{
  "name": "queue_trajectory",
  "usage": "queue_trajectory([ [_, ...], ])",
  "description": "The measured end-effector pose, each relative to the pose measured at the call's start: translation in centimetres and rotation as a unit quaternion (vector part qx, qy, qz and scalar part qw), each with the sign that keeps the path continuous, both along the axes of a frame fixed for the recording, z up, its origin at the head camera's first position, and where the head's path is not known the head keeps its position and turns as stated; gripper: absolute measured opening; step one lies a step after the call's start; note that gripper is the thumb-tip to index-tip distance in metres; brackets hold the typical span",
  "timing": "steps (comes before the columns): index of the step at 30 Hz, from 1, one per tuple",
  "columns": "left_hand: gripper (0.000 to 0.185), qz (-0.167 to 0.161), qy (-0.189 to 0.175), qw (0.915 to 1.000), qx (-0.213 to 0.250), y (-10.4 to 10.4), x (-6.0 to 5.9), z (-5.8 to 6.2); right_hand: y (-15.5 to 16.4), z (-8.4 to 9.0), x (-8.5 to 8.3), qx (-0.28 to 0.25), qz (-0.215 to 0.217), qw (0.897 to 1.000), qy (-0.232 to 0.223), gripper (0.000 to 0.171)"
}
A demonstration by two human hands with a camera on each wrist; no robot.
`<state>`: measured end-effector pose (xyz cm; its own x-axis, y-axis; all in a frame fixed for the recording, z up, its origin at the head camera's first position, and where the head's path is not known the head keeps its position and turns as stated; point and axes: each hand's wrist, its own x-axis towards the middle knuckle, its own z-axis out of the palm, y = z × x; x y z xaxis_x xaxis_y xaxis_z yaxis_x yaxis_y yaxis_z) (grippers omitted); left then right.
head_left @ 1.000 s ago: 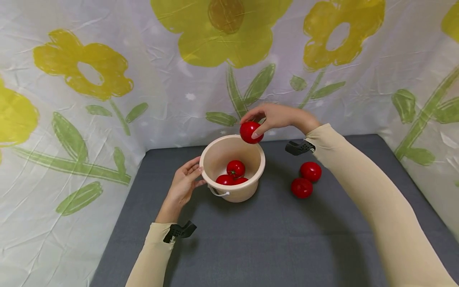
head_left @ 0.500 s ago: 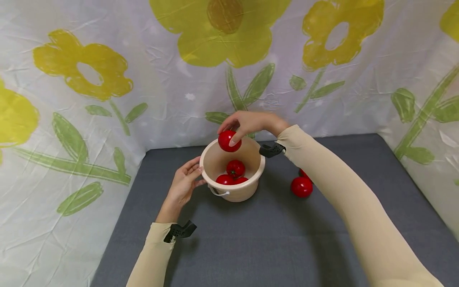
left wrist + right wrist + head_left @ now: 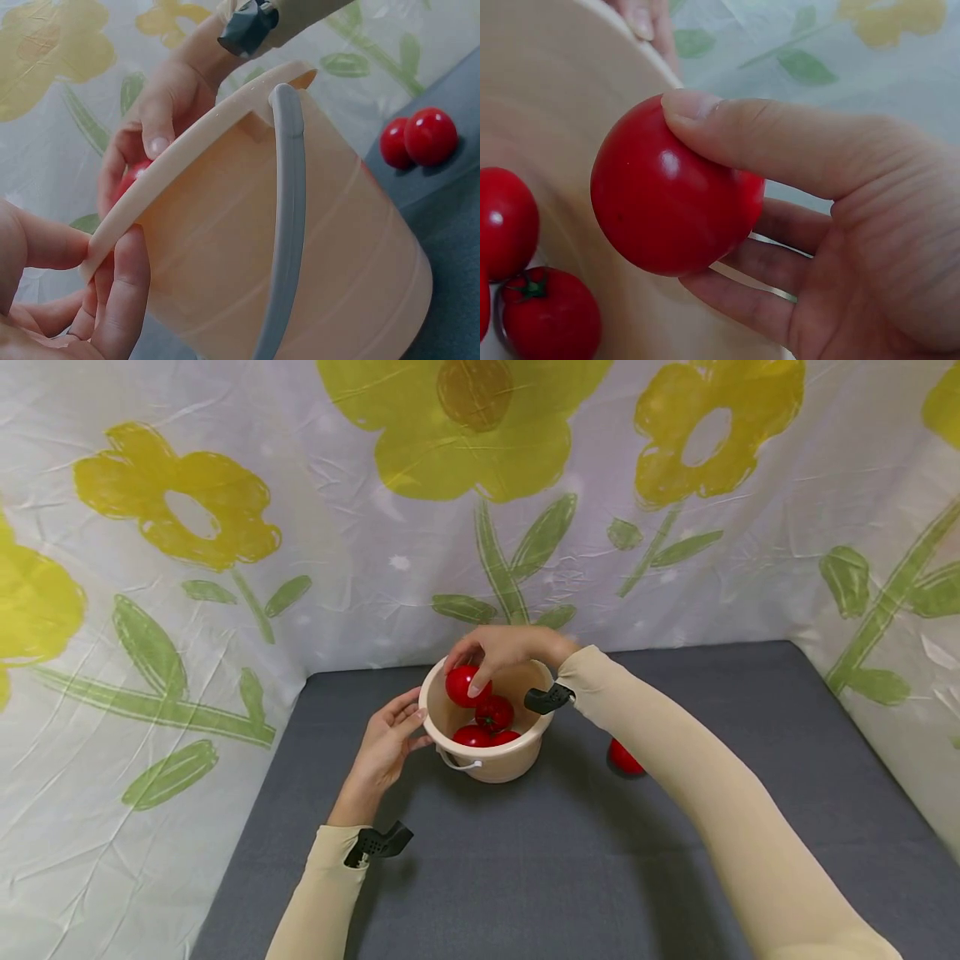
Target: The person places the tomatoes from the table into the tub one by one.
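Note:
My right hand grips a shiny red tomato between thumb and fingers, inside the mouth of a beige bucket. Below the held tomato, several other tomatoes lie in the bucket, one showing its green stem end. My left hand pinches the bucket's rim on its left side, thumb over the edge and fingers against the outer wall, as the left wrist view shows. The bucket stands upright, its pale handle hanging down along the front.
Two more tomatoes, the nearer one in the left wrist view, lie on the dark grey tablecloth right of the bucket; my right sleeve partly covers them in the head view. A flower-printed curtain hangs behind the table.
My right hand has carried its tomato leftward and down, from above the bucket's far right rim into its mouth. My left hand keeps its hold on the rim.

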<state>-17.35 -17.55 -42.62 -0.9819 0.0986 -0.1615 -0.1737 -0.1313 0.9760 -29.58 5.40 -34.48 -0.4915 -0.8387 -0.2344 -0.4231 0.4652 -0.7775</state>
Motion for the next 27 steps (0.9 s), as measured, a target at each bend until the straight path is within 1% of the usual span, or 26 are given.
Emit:
queue_trajectory([
  [4,0.051,0.001,0.000,1.0000,0.001,0.0,0.0,0.0,-0.2,-1.0,-0.1,-0.002,0.000,1.000,-0.019,0.053],
  [9,0.051,0.003,0.000,1.0000,-0.001,0.0,0.0,0.2,-0.4,-1.8,-0.2,0.000,-0.001,0.999,-0.033,0.052],
  [13,0.050,0.004,-0.002,1.0000,-0.003,0.0,0.1,0.2,-0.5,-2.3,-0.2,-0.012,0.011,0.999,-0.044,0.052],
  [16,0.050,0.004,-0.001,1.0000,-0.002,0.0,0.1,0.2,-0.6,-2.6,-0.4,-0.019,0.021,0.999,-0.042,0.052],
  [20,0.051,0.002,0.000,1.0000,-0.001,0.0,0.1,0.2,-0.8,-2.8,-0.5,-0.015,0.025,0.999,-0.037,0.051],
  [27,0.050,0.003,-0.001,1.0000,-0.003,0.0,0.0,0.1,-1.0,-3.3,-0.5,-0.019,0.028,0.998,-0.056,0.049],
])
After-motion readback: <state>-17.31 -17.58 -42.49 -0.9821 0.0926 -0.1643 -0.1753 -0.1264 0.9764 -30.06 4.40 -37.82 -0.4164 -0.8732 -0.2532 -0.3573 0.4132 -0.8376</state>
